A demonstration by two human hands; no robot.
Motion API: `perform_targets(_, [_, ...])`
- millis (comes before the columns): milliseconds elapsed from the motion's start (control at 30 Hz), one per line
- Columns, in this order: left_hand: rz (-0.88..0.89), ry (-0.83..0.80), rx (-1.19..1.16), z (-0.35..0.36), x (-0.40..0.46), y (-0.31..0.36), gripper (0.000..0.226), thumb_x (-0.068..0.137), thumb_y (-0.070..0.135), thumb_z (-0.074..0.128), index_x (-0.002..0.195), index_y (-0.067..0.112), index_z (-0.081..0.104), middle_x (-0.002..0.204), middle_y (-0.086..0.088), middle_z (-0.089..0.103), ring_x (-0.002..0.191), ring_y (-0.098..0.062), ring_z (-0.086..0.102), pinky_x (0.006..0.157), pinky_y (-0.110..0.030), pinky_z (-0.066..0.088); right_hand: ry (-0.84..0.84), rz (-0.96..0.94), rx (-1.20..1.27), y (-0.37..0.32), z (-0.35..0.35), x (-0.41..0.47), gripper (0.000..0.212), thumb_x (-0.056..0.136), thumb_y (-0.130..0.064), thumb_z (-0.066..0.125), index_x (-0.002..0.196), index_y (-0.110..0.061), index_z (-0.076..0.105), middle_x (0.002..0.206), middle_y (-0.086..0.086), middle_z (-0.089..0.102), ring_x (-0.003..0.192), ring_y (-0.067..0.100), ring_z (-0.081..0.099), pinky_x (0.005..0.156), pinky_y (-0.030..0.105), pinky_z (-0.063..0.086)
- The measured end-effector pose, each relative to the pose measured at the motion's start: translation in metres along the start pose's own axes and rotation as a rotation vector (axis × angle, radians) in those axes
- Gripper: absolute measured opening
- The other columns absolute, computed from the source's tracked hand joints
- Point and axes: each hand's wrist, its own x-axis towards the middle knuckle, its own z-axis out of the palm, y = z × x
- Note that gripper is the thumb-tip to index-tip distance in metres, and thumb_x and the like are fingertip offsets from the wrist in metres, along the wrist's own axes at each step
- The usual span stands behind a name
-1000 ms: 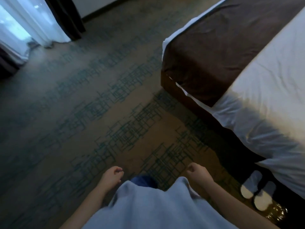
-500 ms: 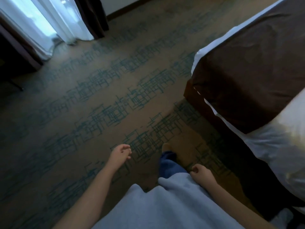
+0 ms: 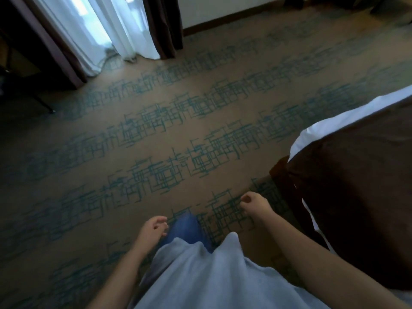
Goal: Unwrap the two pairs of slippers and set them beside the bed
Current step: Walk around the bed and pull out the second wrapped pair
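Note:
No slippers are in view at this moment. The bed point(image 3: 356, 175) fills the right side, its foot corner covered by a dark brown runner over white sheets. My left hand point(image 3: 153, 228) hangs low at centre, fingers loosely curled, holding nothing. My right hand point(image 3: 254, 202) is a little higher and closer to the bed corner, curled into a loose fist with nothing in it. Between the two hands I see my light blue shirt and a blue trouser leg point(image 3: 185, 228).
Brown carpet point(image 3: 178, 130) with a teal line pattern spreads ahead. White sheer curtains point(image 3: 107, 30) and dark drapes point(image 3: 165, 25) hang at the far left. Dark furniture point(image 3: 24, 63) stands at the left edge. A wall with a baseboard point(image 3: 234, 18) runs along the top.
My view has swung left and up, away from the bed side. The white slippers seen by the bed a second ago have left the frame. Both hands stay empty.

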Motion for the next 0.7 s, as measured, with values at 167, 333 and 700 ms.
perform_targets(167, [-0.002,-0.074,0.023,-0.015,0.077,0.045,0.027,0.088,-0.004,0.049,0.114,-0.011,0.054,0.075,-0.004,0.059,0.071,-0.022,0.055,0.057,-0.017,0.047,-0.040,0.057,0.023,-0.040,-0.015,0.069,0.032,0.090,-0.020,0.054,0.120,-0.010,0.055,0.117,0.012,0.062,0.102,0.025,0.061,0.090,0.038,0.051])
perform_targets(333, [0.021,-0.052,0.099,-0.060,0.180,0.156,0.025,0.091,-0.008,0.040,0.112,-0.015,0.051,0.068,-0.006,0.053,0.060,-0.017,0.047,0.039,-0.006,0.041,-0.002,0.122,0.044,-0.085,-0.045,0.127,0.030,0.089,-0.021,0.054,0.117,-0.010,0.057,0.116,0.012,0.064,0.100,0.024,0.061,0.087,0.034,0.049])
perform_targets(700, [0.198,-0.283,0.300,-0.006,0.312,0.418,0.029,0.094,0.002,0.038,0.119,-0.008,0.049,0.074,-0.001,0.054,0.062,-0.013,0.049,0.039,-0.007,0.041,0.169,0.390,0.389,-0.100,-0.151,0.235,0.022,0.087,-0.018,0.053,0.108,-0.014,0.058,0.092,0.006,0.063,0.083,0.021,0.060,0.071,0.031,0.046])
